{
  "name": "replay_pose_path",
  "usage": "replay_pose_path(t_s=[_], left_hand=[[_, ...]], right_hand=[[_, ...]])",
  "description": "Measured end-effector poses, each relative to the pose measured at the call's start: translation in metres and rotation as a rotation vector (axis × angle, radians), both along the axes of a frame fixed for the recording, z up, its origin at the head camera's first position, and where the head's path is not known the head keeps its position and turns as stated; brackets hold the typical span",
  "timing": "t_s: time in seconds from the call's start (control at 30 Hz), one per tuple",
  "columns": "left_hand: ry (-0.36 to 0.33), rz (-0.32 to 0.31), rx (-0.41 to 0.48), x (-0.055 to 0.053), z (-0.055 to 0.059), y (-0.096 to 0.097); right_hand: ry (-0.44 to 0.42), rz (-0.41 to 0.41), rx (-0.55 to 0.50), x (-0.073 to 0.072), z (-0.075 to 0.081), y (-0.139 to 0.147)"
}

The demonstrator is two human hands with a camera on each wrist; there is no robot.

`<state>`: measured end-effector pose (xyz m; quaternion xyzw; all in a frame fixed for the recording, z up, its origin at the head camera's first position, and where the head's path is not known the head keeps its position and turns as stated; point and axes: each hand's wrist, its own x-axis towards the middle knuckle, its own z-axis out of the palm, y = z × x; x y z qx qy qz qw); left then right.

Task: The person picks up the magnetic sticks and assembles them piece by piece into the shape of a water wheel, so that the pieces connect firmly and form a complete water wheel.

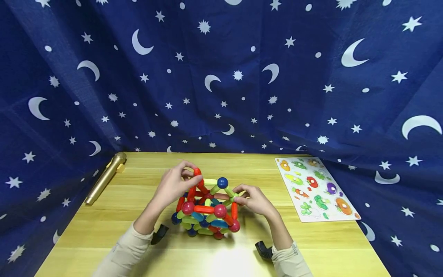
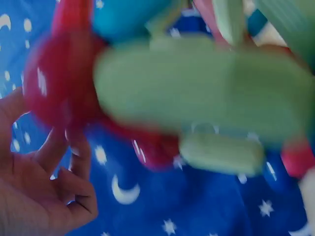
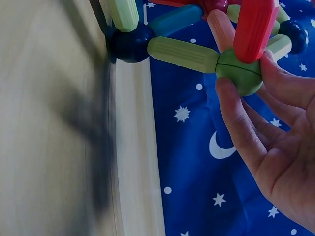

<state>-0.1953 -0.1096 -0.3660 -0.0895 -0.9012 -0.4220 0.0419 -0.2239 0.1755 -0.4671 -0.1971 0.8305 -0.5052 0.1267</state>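
Between both hands is a building model (image 1: pixel 220 211) of magnetic rods and balls in red, green, blue and yellow-green, over the table. My left hand (image 1: pixel 174 184) is at its raised upper left corner. In the left wrist view, the fingertips pinch a red ball (image 2: pixel 64 81), and a large pale green rod (image 2: pixel 197 88) fills the middle, blurred. On the model's right side, my right hand (image 1: pixel 255 200) pinches a green ball (image 3: pixel 239 73) between thumb and fingers. A red rod (image 3: pixel 256 29) and a green rod (image 3: pixel 184 54) meet that ball. A dark blue ball (image 1: pixel 222 182) tops the back.
A gold toy microphone (image 1: pixel 105 179) lies along the table's left edge. At the right, a vegetable puzzle board (image 1: pixel 304 207) lies flat. Behind the wooden table (image 1: pixel 145 165) hangs a blue curtain (image 1: pixel 221 57) with moons and stars. Black wrist devices (image 1: pixel 263 251) sit by the sleeves.
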Motion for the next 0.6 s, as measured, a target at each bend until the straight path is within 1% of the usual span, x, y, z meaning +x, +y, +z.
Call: replay_pose_path(t_s=[0.07, 0.13, 0.2, 0.27, 0.37, 0.47, 0.6], left_hand=[[-0.020, -0.061, -0.029, 0.007, 0.005, 0.018], [-0.022, -0.115, -0.068, 0.011, 0.006, 0.031], [-0.013, -0.151, -0.109, 0.013, 0.005, 0.039], [-0.013, -0.178, -0.130, 0.013, 0.003, 0.044], [-0.015, -0.203, -0.141, 0.012, 0.000, 0.047], [-0.024, -0.209, -0.150, 0.010, -0.001, 0.049], [-0.017, -0.217, -0.180, 0.008, -0.003, 0.051]], right_hand=[[0.004, -0.001, 0.003, 0.000, 0.001, 0.000], [0.006, 0.001, 0.003, 0.000, 0.001, -0.001], [0.004, 0.002, 0.002, 0.000, 0.001, -0.001], [0.003, 0.008, 0.003, 0.000, 0.001, -0.002], [0.003, 0.012, 0.007, 0.000, 0.001, -0.002], [0.004, 0.010, 0.006, 0.001, 0.001, -0.002], [0.014, 0.012, 0.006, 0.001, 0.002, -0.002]])
